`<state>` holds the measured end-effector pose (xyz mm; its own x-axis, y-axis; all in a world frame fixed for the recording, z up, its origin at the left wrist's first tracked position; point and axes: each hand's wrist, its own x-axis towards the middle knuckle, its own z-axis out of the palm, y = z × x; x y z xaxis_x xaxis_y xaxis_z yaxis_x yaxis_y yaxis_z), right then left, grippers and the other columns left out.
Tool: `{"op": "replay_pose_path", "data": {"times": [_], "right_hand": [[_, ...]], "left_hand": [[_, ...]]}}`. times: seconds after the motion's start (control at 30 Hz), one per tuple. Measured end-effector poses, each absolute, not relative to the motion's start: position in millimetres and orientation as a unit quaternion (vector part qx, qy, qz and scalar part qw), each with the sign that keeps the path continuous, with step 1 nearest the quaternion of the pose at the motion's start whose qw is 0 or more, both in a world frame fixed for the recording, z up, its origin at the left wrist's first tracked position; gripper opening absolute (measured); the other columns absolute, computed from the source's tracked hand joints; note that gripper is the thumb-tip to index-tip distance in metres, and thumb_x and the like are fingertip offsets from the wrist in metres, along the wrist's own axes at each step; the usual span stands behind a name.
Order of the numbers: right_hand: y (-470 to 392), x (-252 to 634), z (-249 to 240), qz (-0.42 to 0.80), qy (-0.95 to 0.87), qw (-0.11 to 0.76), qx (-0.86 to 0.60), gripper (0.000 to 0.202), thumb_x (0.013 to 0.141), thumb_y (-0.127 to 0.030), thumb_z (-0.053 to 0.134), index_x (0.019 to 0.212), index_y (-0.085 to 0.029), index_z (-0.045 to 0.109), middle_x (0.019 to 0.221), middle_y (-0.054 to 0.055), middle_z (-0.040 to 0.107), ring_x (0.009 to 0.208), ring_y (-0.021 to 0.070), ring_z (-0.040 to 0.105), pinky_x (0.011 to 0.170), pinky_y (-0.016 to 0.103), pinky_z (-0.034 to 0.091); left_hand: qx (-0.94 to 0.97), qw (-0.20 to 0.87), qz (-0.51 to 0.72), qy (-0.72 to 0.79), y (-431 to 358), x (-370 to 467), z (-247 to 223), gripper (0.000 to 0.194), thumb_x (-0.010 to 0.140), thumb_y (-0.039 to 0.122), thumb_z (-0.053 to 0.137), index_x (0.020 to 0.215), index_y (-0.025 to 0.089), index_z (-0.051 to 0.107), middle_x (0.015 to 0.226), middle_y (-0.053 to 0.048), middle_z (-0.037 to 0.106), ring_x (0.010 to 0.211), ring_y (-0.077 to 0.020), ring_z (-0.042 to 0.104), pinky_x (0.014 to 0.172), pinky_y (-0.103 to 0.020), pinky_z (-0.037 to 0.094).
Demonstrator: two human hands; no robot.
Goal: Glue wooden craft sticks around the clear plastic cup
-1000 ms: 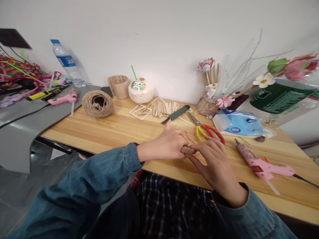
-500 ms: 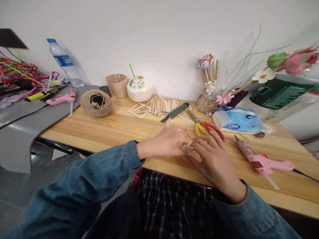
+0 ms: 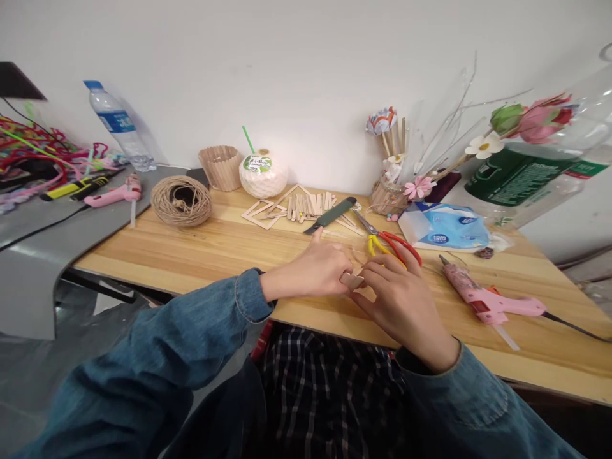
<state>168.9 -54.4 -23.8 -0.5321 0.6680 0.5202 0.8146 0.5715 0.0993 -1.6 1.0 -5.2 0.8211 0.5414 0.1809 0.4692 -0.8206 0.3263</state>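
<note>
Small pale rounded wooden pc.: located betw. hands, gripped by curled L hand (nearer); R hand fingers bent at its R end, grip unclear; long axis indet.

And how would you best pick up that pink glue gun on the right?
Probably by the handle of the glue gun, with the right hand coming from above and the right: it lies flat, the handle sticks out rightward, and the nozzle, possibly hot, points away toward the wall.
</note>
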Motion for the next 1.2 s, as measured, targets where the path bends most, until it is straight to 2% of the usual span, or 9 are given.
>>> {"op": "replay_pose_path", "data": {"times": [0.17, 0.47, 0.73, 0.8, 0.9, 0.97, 1.03, 1.13, 1.2], "right_hand": [[-56.8, 168.4, -17.1, -0.134, -0.867, 0.2, -0.437, 0.006, 0.08, -0.022, 0.058, 0.075, -0.02, 0.056, 0.075, 0.001, 0.063, 0.083, 0.0203, 0.057, 0.103, 0.051, 0.029], [-60.8, 173.7, -10.8, -0.07, -0.856, 0.264, -0.438, 0.009, 0.08, -0.027, 0.062, 0.078, -0.021, 0.056, 0.078, -0.001, 0.064, 0.085, 0.019, 0.058, 0.105, 0.05, 0.025], [-56.2, 176.4, -13.9, -0.063, -0.859, 0.273, -0.427, 0.012, 0.083, -0.024, 0.059, 0.072, -0.021, 0.057, 0.078, -0.001, 0.065, 0.083, 0.0167, 0.06, 0.106, 0.052, 0.022], [-55.8, 177.8, -14.6, -0.065, -0.859, 0.279, -0.424, 0.01, 0.083, -0.025, 0.06, 0.074, -0.021, 0.058, 0.082, 0.0, 0.066, 0.087, 0.0178, 0.06, 0.105, 0.052, 0.023], [-56.3, 179.6, -13.8, -0.058, -0.856, 0.281, -0.431, 0.009, 0.08, -0.028, 0.064, 0.083, -0.022, 0.059, 0.084, -0.001, 0.067, 0.093, 0.0199, 0.06, 0.107, 0.054, 0.019], [-57.0, 180.8, -11.8, -0.056, -0.853, 0.289, -0.431, 0.016, 0.078, -0.03, 0.067, 0.09, -0.023, 0.058, 0.087, -0.001, 0.067, 0.094, 0.0205, 0.06, 0.108, 0.055, 0.018], [-57.5, 182.3, -9.2, -0.058, -0.851, 0.301, -0.427, 0.018, 0.078, -0.031, 0.067, 0.092, -0.023, 0.058, 0.09, 0.001, 0.067, 0.095, 0.021, 0.06, 0.106, 0.054, 0.022], [-57.8, 185.2, -5.7, -0.061, -0.851, 0.308, -0.421, 0.021, 0.08, -0.034, 0.065, 0.096, -0.024, 0.057, 0.092, 0.002, 0.067, 0.096, 0.0216, 0.06, 0.104, 0.054, 0.024], [-57.8, 186.5, -4.0, -0.063, -0.853, 0.307, -0.417, 0.022, 0.08, -0.036, 0.065, 0.097, -0.024, 0.056, 0.093, 0.002, 0.067, 0.096, 0.0213, 0.06, 0.104, 0.054, 0.024]], "left_hand": [[0.947, 0.122, 0.137, 0.264, 3.6, -2.6, -4.3, 0.024, 0.076, 0.033, 0.065, 0.06, 0.016, 0.061, 0.068, 0.0, 0.065, 0.08, -0.0181, 0.061, 0.1, -0.053, 0.028], [0.967, 0.098, 0.065, 0.224, 0.0, -14.5, 16.5, 0.018, 0.074, 0.033, 0.069, 0.083, 0.018, 0.067, 0.091, -0.004, 0.07, 0.103, -0.0221, 0.058, 0.099, -0.045, 0.035], [0.94, 0.233, 0.119, 0.22, 4.6, -19.5, 19.4, 0.054, 0.074, 0.038, 0.068, 0.122, 0.022, 0.051, 0.127, -0.008, 0.058, 0.118, -0.024, 0.051, 0.102, -0.044, 0.032], [0.901, 0.31, 0.18, 0.245, 8.8, -23.5, 24.1, 0.046, 0.074, 0.037, 0.067, 0.116, 0.02, 0.055, 0.119, -0.007, 0.063, 0.113, -0.0222, 0.054, 0.097, -0.04, 0.038], [0.805, 0.378, 0.324, 0.323, 18.0, -31.9, 30.2, 0.017, 0.079, 0.031, 0.061, 0.082, 0.015, 0.06, 0.083, -0.003, 0.068, 0.081, -0.0154, 0.061, 0.077, -0.03, 0.045], [0.763, 0.362, 0.408, 0.349, 23.5, -37.3, 31.5, 0.02, 0.083, 0.03, 0.055, 0.069, 0.016, 0.053, 0.065, 0.001, 0.058, 0.063, -0.0112, 0.054, 0.065, -0.025, 0.043], [0.752, 0.328, 0.451, 0.352, 26.3, -41.1, 30.7, 0.026, 0.087, 0.032, 0.047, 0.067, 0.017, 0.046, 0.061, 0.003, 0.049, 0.059, -0.0097, 0.047, 0.059, -0.023, 0.039], [0.755, 0.309, 0.454, 0.36, 25.8, -42.5, 27.4, 0.04, 0.091, 0.039, 0.037, 0.057, 0.018, 0.039, 0.054, 0.004, 0.041, 0.052, -0.0089, 0.04, 0.054, -0.023, 0.034], [0.751, 0.326, 0.438, 0.37, 24.2, -41.4, 24.9, 0.046, 0.089, 0.044, 0.04, 0.051, 0.018, 0.039, 0.048, 0.005, 0.037, 0.047, -0.0081, 0.036, 0.049, -0.023, 0.031]]}}
